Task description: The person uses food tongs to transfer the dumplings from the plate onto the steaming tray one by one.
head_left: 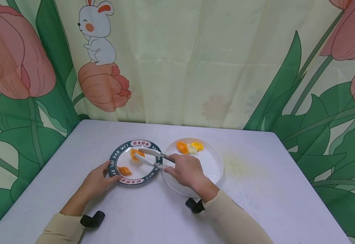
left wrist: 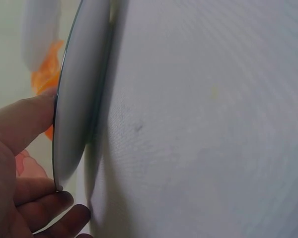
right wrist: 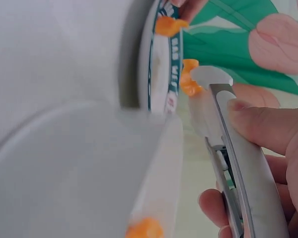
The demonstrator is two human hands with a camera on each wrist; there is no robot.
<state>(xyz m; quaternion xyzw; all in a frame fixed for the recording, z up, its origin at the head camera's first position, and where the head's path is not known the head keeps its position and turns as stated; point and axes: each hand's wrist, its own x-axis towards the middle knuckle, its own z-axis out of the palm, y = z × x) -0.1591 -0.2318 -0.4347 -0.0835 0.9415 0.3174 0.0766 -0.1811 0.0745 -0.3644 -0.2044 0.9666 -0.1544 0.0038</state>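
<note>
Orange, lumpy piece [right wrist: 188, 79] at white-tipped tongs [right wrist: 248, 171] — right grip [head_left: 188, 171] around them, left grip [head_left: 96, 181] around a dark plate rim [head_left: 114, 160].

Before you is a tabletop [head_left: 272, 200] spread with a pale white cloth [head_left: 153, 217], which has a faint yellowish stain [head_left: 233, 166] toward your right. Directly on it you have a round white plate with a dark, lettered rim [head_left: 141, 171] and, just right of that, a round white plate with a dotted centre [head_left: 209, 166].
</note>
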